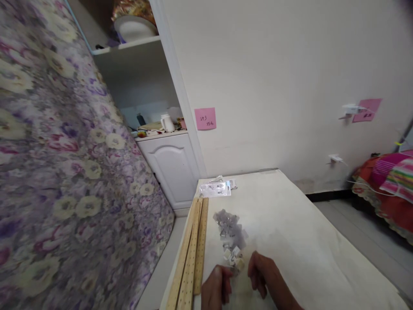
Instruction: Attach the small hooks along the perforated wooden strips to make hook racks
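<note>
At the near part of the table, my left hand (215,286) is closed, its fingertips beside a small heap of white and cream pieces (232,257). Whether it pinches one of them is too small to tell. My right hand (265,274) sits just to the right of that heap with its fingers curled in; anything inside them is hidden. Beyond the white pieces lies a pile of small clear packets (226,221) with shiny bits in them. To the left of my left hand, several long wooden strips with rows of holes (192,254) lie lengthwise along the table edge.
The pale-covered table (290,224) reaches to the wall. Flat clear packaging (214,189) lies at its far left corner. A floral curtain (80,172) hangs on the left, with a white cabinet (171,165) behind. A bed with a red cover (383,189) stands right.
</note>
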